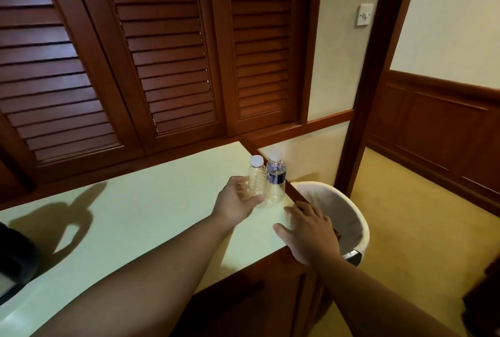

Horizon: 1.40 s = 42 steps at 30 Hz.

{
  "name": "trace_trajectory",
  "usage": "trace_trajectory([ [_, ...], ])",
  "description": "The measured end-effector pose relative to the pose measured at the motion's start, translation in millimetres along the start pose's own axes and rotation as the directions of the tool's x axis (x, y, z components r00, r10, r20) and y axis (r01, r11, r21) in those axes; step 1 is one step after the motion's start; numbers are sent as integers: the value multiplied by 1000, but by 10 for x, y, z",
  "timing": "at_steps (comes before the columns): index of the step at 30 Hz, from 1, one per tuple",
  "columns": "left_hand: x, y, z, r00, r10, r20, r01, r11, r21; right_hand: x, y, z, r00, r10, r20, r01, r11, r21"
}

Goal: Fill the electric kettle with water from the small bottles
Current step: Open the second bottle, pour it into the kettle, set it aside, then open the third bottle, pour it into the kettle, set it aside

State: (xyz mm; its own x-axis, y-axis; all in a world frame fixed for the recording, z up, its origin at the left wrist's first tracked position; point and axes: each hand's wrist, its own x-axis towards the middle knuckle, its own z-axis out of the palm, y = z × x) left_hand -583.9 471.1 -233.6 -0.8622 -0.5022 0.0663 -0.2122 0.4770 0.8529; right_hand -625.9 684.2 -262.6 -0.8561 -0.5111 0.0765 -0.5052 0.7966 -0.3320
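Two small clear bottles with white caps stand upright side by side near the far right corner of the pale countertop (140, 217). My left hand (238, 202) is wrapped around the lower part of the unlabelled bottle (256, 177). The bottle with a dark blue label (276, 177) touches it on the right; both look nearly empty. My right hand (308, 231) lies flat with fingers spread on the counter's right edge and holds nothing. A dark object (16, 258) at the far left edge, partly cut off, casts a kettle-shaped shadow.
A bin with a white liner (349, 217) stands on the floor just right of the counter. Dark louvred wooden shutters (162, 66) rise behind the counter. A doorway with yellow carpet (419, 228) opens to the right.
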Motion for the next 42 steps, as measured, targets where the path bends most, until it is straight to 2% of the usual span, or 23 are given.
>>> trace_trajectory([
  [6, -261, -366, -264, 1000, -10, 22, 10, 1000, -10, -13, -20, -13, 1000, 1, 29, -1, 1000, 21],
  [13, -904, -916, -867, 998, 68, 9, -69, 981, 180, -47, -316, 61, 999, 26, -19, -26, 1000, -15],
  [16, -1221, -1148, -1214, 996, 83, -25, -75, 967, 242, -197, -720, 233, 997, -57, -45, 51, 991, -120],
  [21, -1857, -1563, -1841, 996, 76, -38, -57, 933, 354, -533, -1671, 596, 970, -229, -78, 220, 970, -102],
  [24, -2188, -1719, -2212, 996, 64, -60, -37, 928, 371, -651, -2266, 806, 933, -360, -20, 361, 932, 23],
  [28, -2623, -1915, -2723, 989, 46, -141, 7, 934, 357, -875, -3119, 993, 840, -542, 32, 530, 832, 164],
  [34, -3302, -2191, -3537, 948, -16, -317, 123, 939, 321, -1304, -4103, 1293, 712, -699, 71, 658, 699, 282],
  [38, -3716, -2325, -4009, 893, -56, -446, 204, 935, 292, -1548, -4541, 1470, 624, -772, 117, 707, 622, 336],
  [42, -4016, -2480, -4383, 764, -85, -639, 285, 934, 216, -1697, -4883, 1570, 562, -818, 123, 745, 565, 354],
])
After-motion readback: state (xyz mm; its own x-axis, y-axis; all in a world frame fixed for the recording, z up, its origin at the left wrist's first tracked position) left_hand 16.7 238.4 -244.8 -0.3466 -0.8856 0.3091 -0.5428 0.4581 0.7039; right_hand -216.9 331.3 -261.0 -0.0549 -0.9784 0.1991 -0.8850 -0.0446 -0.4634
